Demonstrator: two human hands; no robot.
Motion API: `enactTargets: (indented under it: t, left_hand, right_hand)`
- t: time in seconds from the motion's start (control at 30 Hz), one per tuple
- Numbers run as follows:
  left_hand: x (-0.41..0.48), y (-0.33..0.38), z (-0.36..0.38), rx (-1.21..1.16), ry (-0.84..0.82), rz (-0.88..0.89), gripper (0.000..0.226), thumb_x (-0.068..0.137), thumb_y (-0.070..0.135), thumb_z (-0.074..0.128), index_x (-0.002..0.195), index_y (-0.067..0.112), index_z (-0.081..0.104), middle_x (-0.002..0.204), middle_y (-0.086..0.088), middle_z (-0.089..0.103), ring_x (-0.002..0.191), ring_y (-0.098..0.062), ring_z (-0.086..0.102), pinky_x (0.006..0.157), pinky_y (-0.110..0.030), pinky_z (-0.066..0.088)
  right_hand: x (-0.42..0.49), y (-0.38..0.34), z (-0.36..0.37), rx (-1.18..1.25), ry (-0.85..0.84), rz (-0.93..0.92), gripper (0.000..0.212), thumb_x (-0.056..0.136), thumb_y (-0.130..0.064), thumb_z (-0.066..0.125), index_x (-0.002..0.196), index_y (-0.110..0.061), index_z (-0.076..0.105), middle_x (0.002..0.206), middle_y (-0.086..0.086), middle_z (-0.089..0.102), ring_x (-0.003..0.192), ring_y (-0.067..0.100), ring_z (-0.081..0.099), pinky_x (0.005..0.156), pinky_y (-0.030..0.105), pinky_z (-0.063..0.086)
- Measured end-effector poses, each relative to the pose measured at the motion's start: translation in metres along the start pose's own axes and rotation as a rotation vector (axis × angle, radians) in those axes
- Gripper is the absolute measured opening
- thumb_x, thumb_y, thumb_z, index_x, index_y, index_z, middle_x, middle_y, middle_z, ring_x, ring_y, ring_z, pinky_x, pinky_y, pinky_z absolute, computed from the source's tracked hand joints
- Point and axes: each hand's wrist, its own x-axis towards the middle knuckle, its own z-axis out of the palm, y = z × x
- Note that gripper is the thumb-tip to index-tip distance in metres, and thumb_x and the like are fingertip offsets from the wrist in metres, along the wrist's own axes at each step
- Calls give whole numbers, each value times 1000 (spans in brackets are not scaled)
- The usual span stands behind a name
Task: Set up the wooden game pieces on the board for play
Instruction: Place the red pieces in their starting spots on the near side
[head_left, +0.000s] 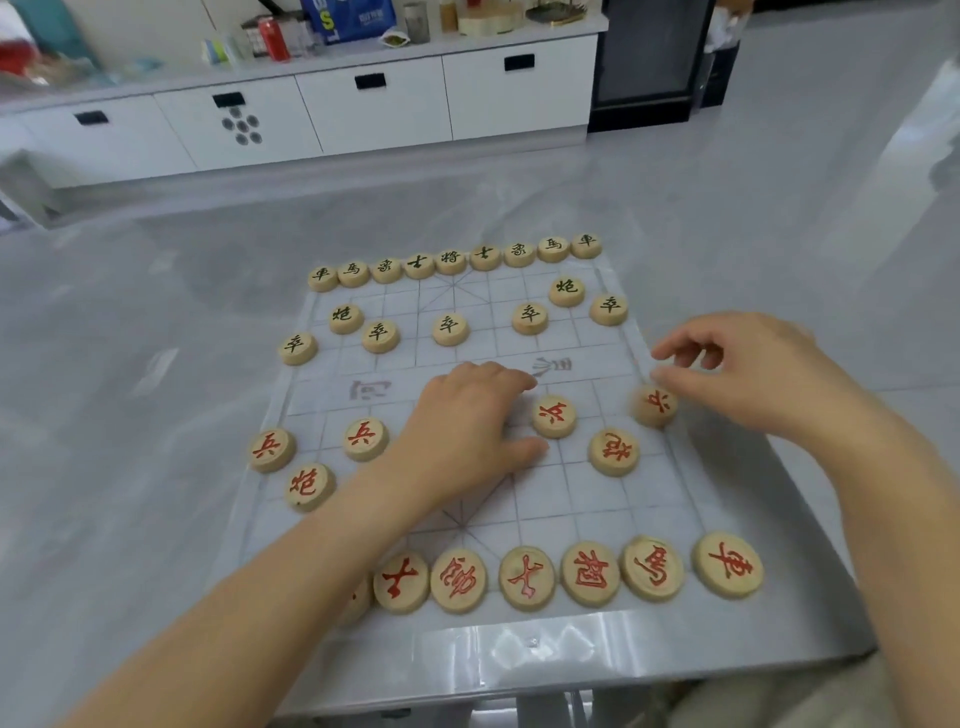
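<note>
Round pale wooden discs carved with red characters (554, 415) fill the near rows of a thin, translucent plastic grid board (571, 499) at frame centre; black-lettered wooden discs (450, 329) fill the far rows. The left hand (467, 431) lies palm-down mid-board, fingers bent, any grasp hidden. The right hand (753, 374) hovers at the board's right edge, fingers loosely curled, empty. A glossy grey table (130, 415) lies beneath.

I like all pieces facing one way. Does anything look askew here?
Yes. The right red cannon and the red soldier left of it lie with their characters turned well round, while the left red cannon reads roughly upright.
</note>
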Motion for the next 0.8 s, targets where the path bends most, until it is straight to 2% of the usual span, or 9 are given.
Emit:
enactTargets:
  t: [0.07, 0.13, 0.23, 0.37, 0.6, 0.7, 0.8]
  left_hand:
    - [9, 6, 3, -19, -3, 13, 60, 80, 40, 63, 135, 25, 45, 134, 4, 50, 122, -18, 42, 101, -36, 34]
    - [14, 10, 5, -22, -21, 11, 58, 80, 36, 63, 134, 25, 47, 133, 4, 50, 122, -19, 41, 100, -36, 34]
    - [15, 12, 9, -14, -30, -1, 51, 80, 34, 61, 129, 26, 51, 124, 5, 53, 116, -19, 44, 97, -36, 36]
    - [14, 15, 12, -16, 30, -23, 41, 80, 39, 62, 118, 25, 56, 111, 6, 57, 106, -17, 49, 91, -35, 36]
    - [12, 17, 14, -10, 61, -109, 41, 74, 51, 66, 107, 26, 59, 102, 8, 60, 99, -15, 50, 86, -35, 36]
    - [10, 18, 14, -11, 79, -123, 41, 74, 52, 67, 105, 27, 59, 100, 8, 61, 98, -15, 51, 86, -35, 36]
    - [10, 18, 15, -22, 89, -134, 40, 73, 53, 67, 104, 27, 59, 100, 8, 61, 98, -15, 51, 86, -35, 36]
  right_hand:
    - [-8, 0, -4, 73, -88, -23, 13, 79, -35, 69, 89, -26, 70, 71, -12, 61, 67, 5, 54, 61, 16, 39]
    - [-16, -3, -3, 111, -171, -69, 12, 77, -35, 72, 86, -27, 71, 66, -9, 61, 61, 3, 54, 55, 14, 40]
    - [-23, -8, -1, 80, -227, -100, 16, 77, -36, 72, 91, -29, 69, 66, -7, 60, 61, 4, 53, 58, 16, 40]
    - [-25, -6, -1, 33, -188, -92, 24, 78, -39, 70, 99, -28, 67, 68, -9, 60, 66, 5, 54, 62, 21, 38]
    - [-27, 0, 0, 14, -193, -82, 20, 81, -38, 66, 99, -30, 65, 72, -10, 59, 68, 5, 52, 62, 22, 34]
    - [-20, 9, 0, -75, -120, -24, 23, 85, -38, 61, 106, -31, 63, 85, -14, 55, 73, 6, 49, 76, 29, 36]
    - [-14, 15, 0, -165, -115, 44, 34, 86, -36, 58, 120, -33, 55, 102, -9, 49, 89, 14, 49, 90, 36, 38]
